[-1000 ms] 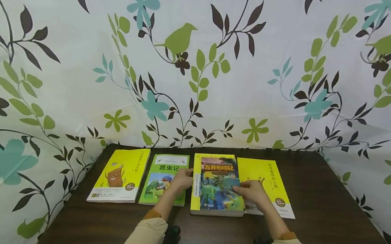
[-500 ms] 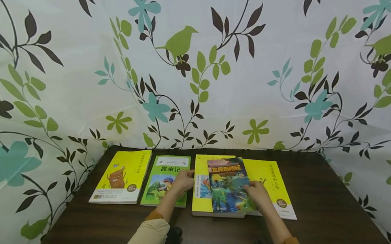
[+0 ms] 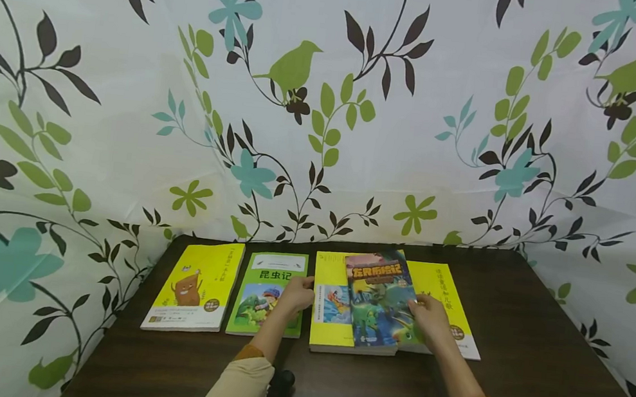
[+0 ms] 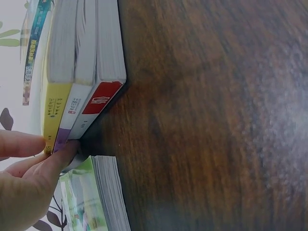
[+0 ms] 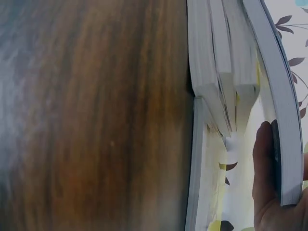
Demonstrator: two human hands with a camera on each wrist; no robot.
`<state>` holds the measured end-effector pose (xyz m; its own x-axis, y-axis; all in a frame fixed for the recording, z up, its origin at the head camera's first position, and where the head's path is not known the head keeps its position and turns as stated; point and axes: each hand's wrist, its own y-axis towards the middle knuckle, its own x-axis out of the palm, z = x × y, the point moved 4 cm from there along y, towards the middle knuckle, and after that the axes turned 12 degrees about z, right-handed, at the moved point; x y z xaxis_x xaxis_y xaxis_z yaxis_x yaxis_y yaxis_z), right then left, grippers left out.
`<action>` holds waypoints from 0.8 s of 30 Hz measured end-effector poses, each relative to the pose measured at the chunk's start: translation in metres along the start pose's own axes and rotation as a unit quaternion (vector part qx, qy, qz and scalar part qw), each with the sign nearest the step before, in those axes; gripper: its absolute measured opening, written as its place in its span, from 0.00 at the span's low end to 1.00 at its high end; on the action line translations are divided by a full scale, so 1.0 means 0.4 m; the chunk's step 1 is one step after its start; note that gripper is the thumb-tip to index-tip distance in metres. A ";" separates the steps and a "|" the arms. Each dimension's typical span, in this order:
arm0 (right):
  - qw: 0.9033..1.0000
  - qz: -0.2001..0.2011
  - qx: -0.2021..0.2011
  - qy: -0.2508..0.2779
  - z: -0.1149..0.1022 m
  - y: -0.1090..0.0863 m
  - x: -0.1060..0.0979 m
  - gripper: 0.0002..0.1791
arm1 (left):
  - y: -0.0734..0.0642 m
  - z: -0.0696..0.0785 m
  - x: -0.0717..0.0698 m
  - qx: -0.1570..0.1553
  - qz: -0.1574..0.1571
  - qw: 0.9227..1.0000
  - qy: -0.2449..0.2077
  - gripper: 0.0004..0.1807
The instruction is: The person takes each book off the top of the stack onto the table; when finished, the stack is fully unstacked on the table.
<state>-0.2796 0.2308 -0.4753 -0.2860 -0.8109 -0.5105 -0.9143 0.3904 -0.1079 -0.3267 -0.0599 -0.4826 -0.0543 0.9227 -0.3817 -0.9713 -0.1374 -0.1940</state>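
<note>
In the head view, my right hand (image 3: 431, 322) grips the right edge of a colourful blue-green comic book (image 3: 379, 302). The right wrist view shows this book (image 5: 284, 110) lifted and tilted above a stack, with a gap beneath it. At the stack's left side my left hand (image 3: 296, 296) touches the book spines. The left wrist view shows its thumb and fingers against the yellow spine (image 4: 56, 108) and the white-and-purple spine (image 4: 72, 109). A thicker book with a red spine label (image 4: 103, 96) lies lowest. The stack's top yellow book (image 3: 333, 333) is partly covered.
Left of the stack lie a green book (image 3: 255, 302) and a yellow book (image 3: 189, 288). Another yellow book (image 3: 440, 282) lies to the right, partly behind the right hand. All rest on a dark wooden table (image 3: 546, 352) before a patterned cloth (image 3: 394, 135).
My right hand has moved right with the comic book, which has slid off square and tilted, baring more of the yellow book beneath. The left hand stays at the stack's spines.
</note>
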 end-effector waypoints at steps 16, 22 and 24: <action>0.997 -0.008 0.054 0.055 0.064 0.016 -0.126 0.34 | -0.016 -0.008 -0.013 -0.006 0.001 1.000 0.003 0.37; 0.998 0.000 0.051 0.041 0.099 0.033 -0.199 0.36 | -0.016 -0.015 -0.004 -0.003 0.001 1.000 0.004 0.37; 0.998 0.007 0.055 0.040 0.115 0.042 -0.229 0.37 | -0.014 -0.012 -0.001 -0.005 0.004 1.000 0.007 0.37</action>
<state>-0.2556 0.3317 -0.4695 -0.3244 -0.8359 -0.4427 -0.8744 0.4436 -0.1968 -0.3201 -0.0611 -0.4858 -0.0587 0.9168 -0.3950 -0.9683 -0.1485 -0.2007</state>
